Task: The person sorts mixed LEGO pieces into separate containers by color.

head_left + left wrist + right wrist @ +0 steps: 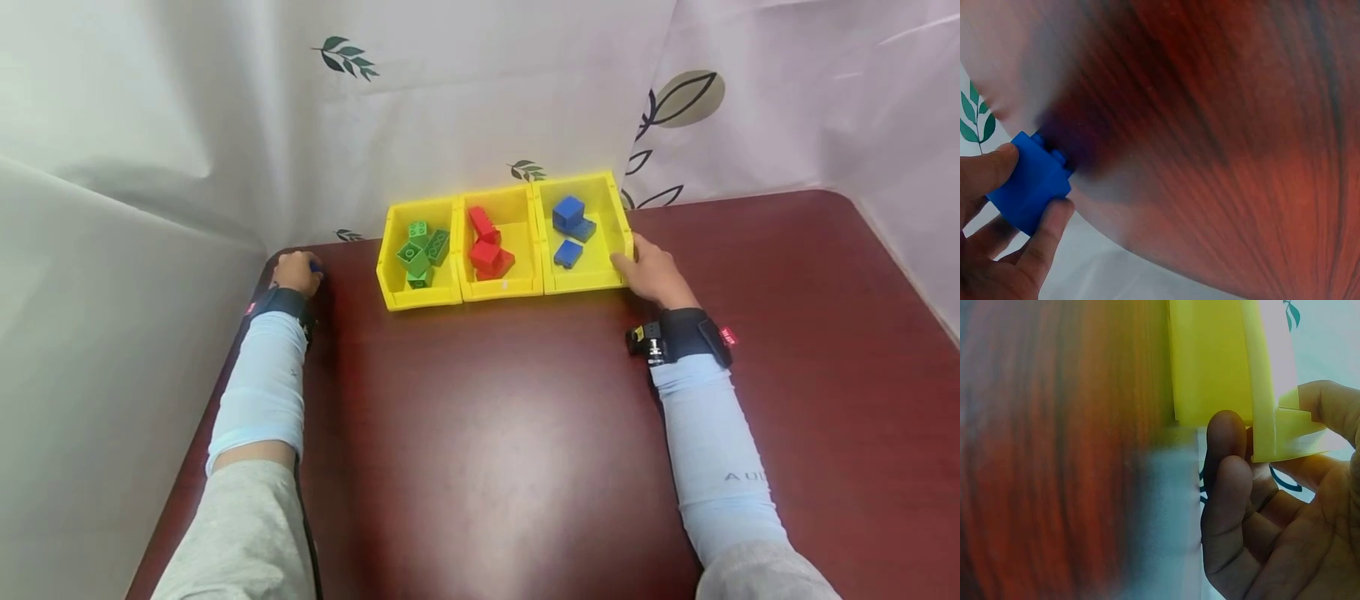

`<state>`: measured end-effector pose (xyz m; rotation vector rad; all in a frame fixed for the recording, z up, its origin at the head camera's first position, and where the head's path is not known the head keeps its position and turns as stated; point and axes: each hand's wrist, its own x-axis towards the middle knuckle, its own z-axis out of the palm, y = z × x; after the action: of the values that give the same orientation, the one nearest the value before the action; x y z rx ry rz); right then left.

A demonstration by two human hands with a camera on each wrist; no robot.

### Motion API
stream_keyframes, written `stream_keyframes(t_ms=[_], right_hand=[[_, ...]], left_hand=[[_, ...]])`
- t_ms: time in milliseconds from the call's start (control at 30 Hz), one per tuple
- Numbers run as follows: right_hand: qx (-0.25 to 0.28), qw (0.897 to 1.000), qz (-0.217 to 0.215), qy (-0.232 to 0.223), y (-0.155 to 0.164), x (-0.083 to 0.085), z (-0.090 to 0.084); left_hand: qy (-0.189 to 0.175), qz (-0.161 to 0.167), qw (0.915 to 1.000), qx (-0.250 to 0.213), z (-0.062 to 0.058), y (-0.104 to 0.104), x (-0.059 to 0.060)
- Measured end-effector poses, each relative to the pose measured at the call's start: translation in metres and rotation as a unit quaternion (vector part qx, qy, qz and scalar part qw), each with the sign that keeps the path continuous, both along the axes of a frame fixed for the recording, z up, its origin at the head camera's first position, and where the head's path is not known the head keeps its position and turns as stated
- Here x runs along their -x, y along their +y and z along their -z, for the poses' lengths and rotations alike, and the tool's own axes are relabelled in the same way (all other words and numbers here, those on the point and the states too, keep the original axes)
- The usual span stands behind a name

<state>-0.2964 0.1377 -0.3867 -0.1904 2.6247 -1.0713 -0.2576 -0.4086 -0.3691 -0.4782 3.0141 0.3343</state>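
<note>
While I log stock: left hand (297,272) pinches blue brick (1030,188) at worktop (480,450) ten o'clock; right hand (654,271) grips blue-brick bin (617,218), one o'clock, seemingly steadying it.

Glossy, wood-grained dark red table (480,433). Smooth shiny plastic for yellow bins (501,288) and studded blue brick (1029,187). Soft matt cloth, creased and leaf-printed, as white curtain (187,100). Thin stretchy fabric on pale blue sleeves (712,450).
</note>
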Motion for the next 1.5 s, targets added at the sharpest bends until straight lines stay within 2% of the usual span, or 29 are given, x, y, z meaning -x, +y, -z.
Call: stream_keyframes(t_ms=[167, 333, 500, 567, 633, 767, 833, 967, 1033, 1100, 1233, 1367, 1467, 1500], right_hand=[[-0.004, 1.0, 0.001, -0.003, 0.001, 0.003, -0.006], [-0.007, 1.0, 0.001, -0.009, 0.002, 0.003, -0.006], [-0.003, 1.0, 0.001, -0.014, 0.0, 0.002, -0.003], [0.002, 1.0, 0.0, -0.018, -0.002, 0.002, -0.002], [0.004, 1.0, 0.001, -0.019, -0.003, 0.002, -0.002], [0.007, 1.0, 0.001, -0.018, -0.001, 0.004, -0.001], [0.009, 1.0, 0.002, -0.019, 0.0, 0.004, -0.002], [0.014, 1.0, 0.003, -0.024, 0.0, 0.003, -0.002], [0.014, 1.0, 0.004, -0.025, -0.001, 0.003, -0.002], [0.013, 1.0, 0.005, -0.023, -0.002, 0.003, -0.003], [0.013, 1.0, 0.007, -0.02, -0.004, 0.003, -0.004], [0.014, 1.0, 0.009, -0.022, -0.006, 0.003, -0.003], [0.019, 1.0, 0.007, -0.021, -0.011, 0.004, -0.002], [0.021, 1.0, 0.005, -0.02, -0.013, 0.004, -0.001]], left_hand=[[-0.002, -0.018, 0.9998, -0.007, -0.007, 0.001, 0.006], [-0.004, -0.015, 0.9998, -0.01, -0.008, 0.002, 0.006], [0.001, -0.003, 1.0, -0.008, -0.011, 0.001, 0.001], [0.022, 0.009, 0.9997, 0.003, -0.021, 0.0, -0.001], [0.052, 0.026, 0.9982, 0.017, -0.036, 0.002, -0.001], [0.105, 0.062, 0.9923, 0.022, -0.078, 0.022, 0.009], [0.117, 0.083, 0.9895, 0.02, -0.1, 0.042, 0.017], [0.101, 0.133, 0.9858, 0.021, -0.136, 0.096, 0.029], [0.085, 0.174, 0.9808, 0.022, -0.149, 0.128, 0.034], [0.081, 0.23, 0.9695, 0.025, -0.157, 0.162, 0.039], [0.052, 0.325, 0.9439, 0.024, -0.162, 0.239, 0.045], [0.018, 0.393, 0.9182, 0.044, -0.155, 0.311, 0.047], [-0.002, 0.423, 0.9036, 0.068, -0.145, 0.345, 0.048], [-0.008, 0.427, 0.9016, 0.07, -0.14, 0.351, 0.049]])
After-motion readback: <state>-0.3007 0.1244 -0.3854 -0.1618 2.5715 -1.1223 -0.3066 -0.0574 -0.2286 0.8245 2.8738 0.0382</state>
